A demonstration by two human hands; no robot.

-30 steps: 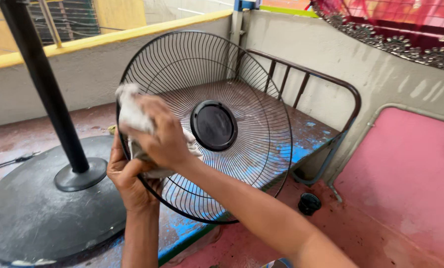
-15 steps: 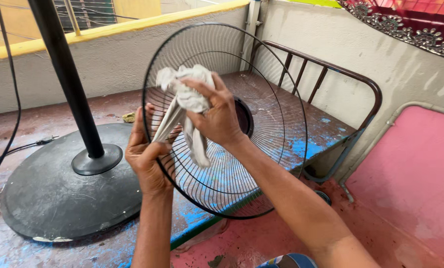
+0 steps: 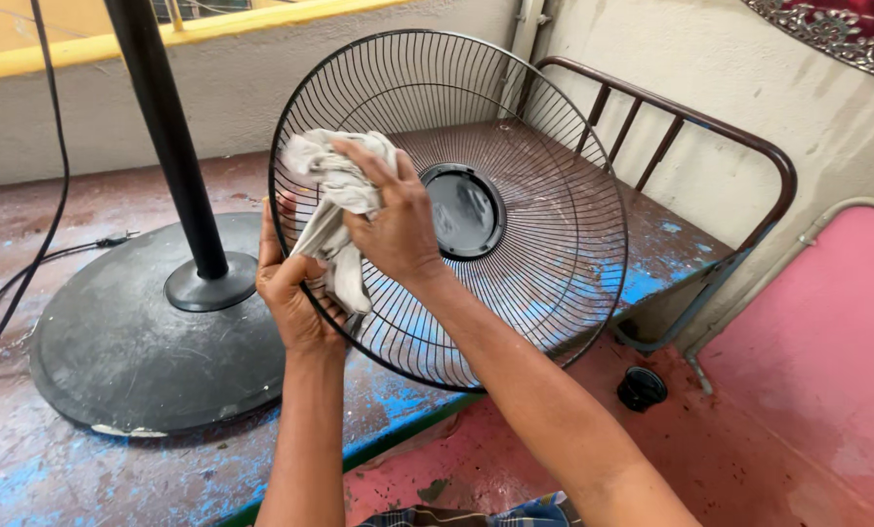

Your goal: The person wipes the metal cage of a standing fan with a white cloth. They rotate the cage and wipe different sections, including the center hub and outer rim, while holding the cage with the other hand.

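The right hand is closed on a grey cloth, pressed to the inner wires of the fan guard. The guard's left rim is gripped by the left hand. The guard is held tilted on the worktop, beside the round fan base. Since half a second earlier, the cloth has been bunched tighter.

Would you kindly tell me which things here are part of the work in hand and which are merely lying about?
In use:
- wire fan guard, gripped at its rim by the left hand
- grey rag, pressed on the wires by the right hand

Lying about:
- round fan base with black pole
- black cable
- small black cap on the floor
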